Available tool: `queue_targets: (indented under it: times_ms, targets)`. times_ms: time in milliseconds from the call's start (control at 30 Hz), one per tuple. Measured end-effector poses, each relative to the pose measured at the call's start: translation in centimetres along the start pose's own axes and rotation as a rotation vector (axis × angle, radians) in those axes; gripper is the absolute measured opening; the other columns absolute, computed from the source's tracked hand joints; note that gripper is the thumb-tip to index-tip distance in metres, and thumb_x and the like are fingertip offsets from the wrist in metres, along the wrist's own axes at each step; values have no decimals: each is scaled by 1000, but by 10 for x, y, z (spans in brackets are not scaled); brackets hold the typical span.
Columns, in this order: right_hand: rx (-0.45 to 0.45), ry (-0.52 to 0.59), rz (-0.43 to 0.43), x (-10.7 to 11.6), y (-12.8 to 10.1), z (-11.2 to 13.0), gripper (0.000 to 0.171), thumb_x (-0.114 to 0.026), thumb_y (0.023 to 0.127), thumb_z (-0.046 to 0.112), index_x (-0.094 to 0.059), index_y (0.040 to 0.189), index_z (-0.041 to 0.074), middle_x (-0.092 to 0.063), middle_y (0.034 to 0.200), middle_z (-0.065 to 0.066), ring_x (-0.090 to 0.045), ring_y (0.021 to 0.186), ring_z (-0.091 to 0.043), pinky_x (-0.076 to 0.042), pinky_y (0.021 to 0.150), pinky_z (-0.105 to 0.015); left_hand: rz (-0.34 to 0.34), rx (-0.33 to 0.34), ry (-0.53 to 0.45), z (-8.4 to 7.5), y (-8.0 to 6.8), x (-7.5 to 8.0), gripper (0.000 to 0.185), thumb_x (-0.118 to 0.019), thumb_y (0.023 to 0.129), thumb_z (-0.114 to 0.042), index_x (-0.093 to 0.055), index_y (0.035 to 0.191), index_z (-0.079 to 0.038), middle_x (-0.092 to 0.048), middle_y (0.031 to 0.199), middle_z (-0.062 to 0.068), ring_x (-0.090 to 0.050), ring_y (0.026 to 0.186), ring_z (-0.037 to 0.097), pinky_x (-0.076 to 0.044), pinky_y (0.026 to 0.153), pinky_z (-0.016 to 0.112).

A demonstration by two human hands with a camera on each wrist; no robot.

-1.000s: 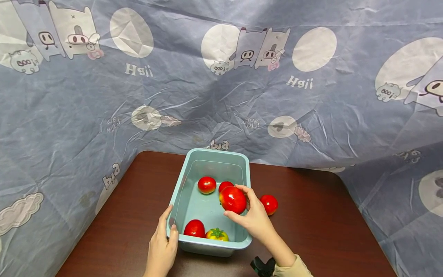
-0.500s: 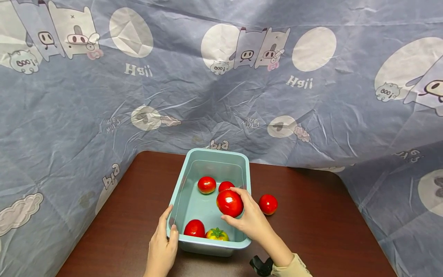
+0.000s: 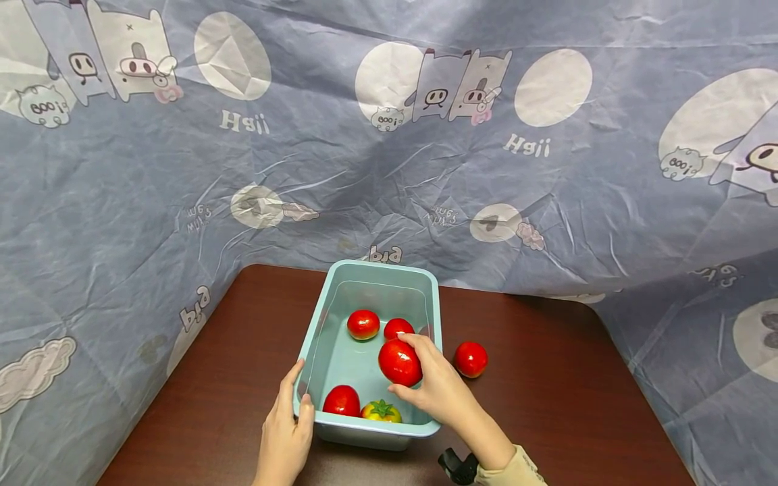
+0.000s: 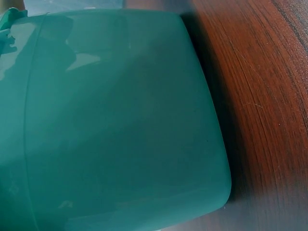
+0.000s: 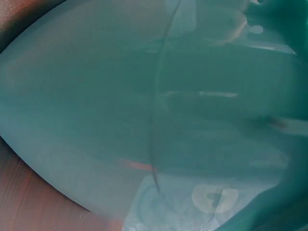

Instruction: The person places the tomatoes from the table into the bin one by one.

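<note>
Tomato (image 3: 399,362): glossy red, round, gripped by right hand (image 3: 439,388) over basin (image 3: 372,273).
Left hand (image 3: 286,432): clasps basin rim.
Hidden: wrist views blurred teal.

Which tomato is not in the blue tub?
The red tomato lying alone on the brown table, just right of the tub. The others sit inside the tub or are held over it by the right hand.

staged tabletop set | cartoon-print sheet (image 3: 389,169) backdrop | wooden table (image 3: 547,391)
</note>
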State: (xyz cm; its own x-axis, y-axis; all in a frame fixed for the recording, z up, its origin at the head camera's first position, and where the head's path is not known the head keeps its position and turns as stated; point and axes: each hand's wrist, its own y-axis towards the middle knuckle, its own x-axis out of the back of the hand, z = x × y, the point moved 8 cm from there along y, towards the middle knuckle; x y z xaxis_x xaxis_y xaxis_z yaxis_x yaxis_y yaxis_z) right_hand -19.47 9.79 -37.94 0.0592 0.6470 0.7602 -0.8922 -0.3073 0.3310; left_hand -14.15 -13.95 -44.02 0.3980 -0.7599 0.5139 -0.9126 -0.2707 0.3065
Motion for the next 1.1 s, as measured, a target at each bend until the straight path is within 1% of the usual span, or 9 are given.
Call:
queue_targets:
  times_ms: [400,700,833,933,1100]
  targets:
    - [44,-115,40,-5,-1,5,80,-90,67,17,-50,136,10,-57,130,-6,-57,115,-22,-56,88,-39,-16,-12,-3,-1,0,-1,56,-52,94,-8,-46,146,-26,-61,136,13,-66,108,33,-51,83,56]
    - [47,-138,86,-8,-2,6,76,-89,70,20,-51,135,9,-56,132,-5,-54,119,-22,-53,95,-40,-15,-10,-7,0,0,-2,55,-52,94,-8,-46,145,-26,-61,135,14,-67,107,34,-51,84,57]
    - [54,-137,79,-7,-3,6,71,-88,72,22,-53,134,11,-57,131,-4,-55,118,-22,-53,95,-39,-17,-10,-11,0,0,-2,55,-52,94,-8,-46,146,-26,-61,135,14,-67,108,33,-51,84,57]
    - [75,-135,60,-6,-3,7,66,-86,73,23,-56,131,11,-59,129,-3,-56,118,-22,-53,95,-38,-15,-9,-13,0,0,-1,56,-52,94,-8,-45,146,-26,-61,136,14,-66,109,34,-51,85,57]
    - [131,-127,-3,-3,-5,9,55,-84,76,21,-60,126,14,-61,125,-1,-57,116,-19,-54,93,-36,-17,-8,-12,-1,0,-1,55,-51,94,-8,-46,146,-26,-60,136,14,-66,109,34,-51,85,57]
